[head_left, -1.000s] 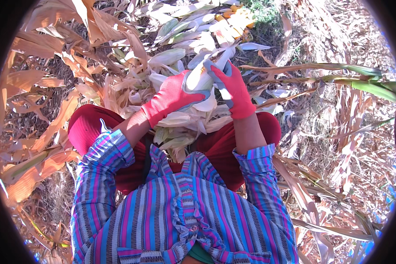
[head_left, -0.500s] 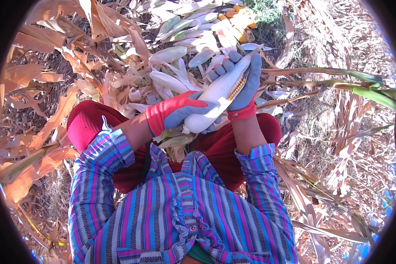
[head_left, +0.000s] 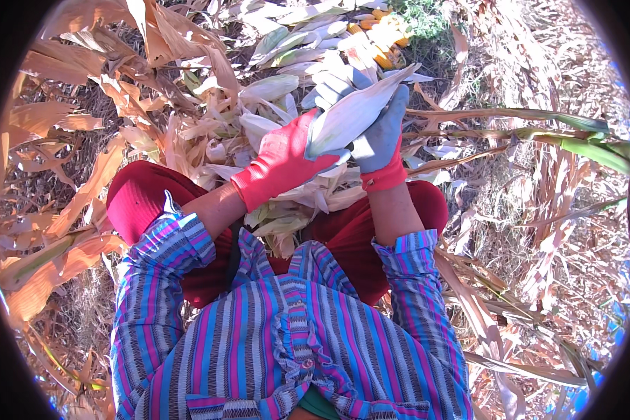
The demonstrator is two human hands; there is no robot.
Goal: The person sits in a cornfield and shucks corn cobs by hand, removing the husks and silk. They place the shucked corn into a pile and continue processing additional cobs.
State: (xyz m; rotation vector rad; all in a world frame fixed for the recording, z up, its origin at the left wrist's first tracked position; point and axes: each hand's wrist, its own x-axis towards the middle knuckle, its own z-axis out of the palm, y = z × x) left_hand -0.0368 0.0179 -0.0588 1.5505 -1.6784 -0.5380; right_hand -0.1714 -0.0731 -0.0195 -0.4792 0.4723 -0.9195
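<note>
An ear of corn point(head_left: 360, 108) in its pale, dry husk lies slantwise between my hands, its narrow tip pointing away to the upper right. My left hand point(head_left: 283, 157), in a red and grey glove, closes around the thick near end with the thumb along the near side. From the right and underneath, my right hand point(head_left: 381, 143), in a matching glove, supports the ear. Some grey fingertips show beyond its far side. The upward face of the ear is husk, with no kernels in sight.
Yellow husked cobs point(head_left: 381, 49) lie in a heap beyond my hands. Loose pale husks point(head_left: 269, 87) spread in front of my crossed legs. Dry leaves point(head_left: 84, 203) stand on the left, and stalks point(head_left: 518, 122) cross the straw-covered ground on the right.
The ear has turned, so the strip of yellow kernels is out of sight. My left hand has moved farther forward around its thick end, while my right hand stays beneath it.
</note>
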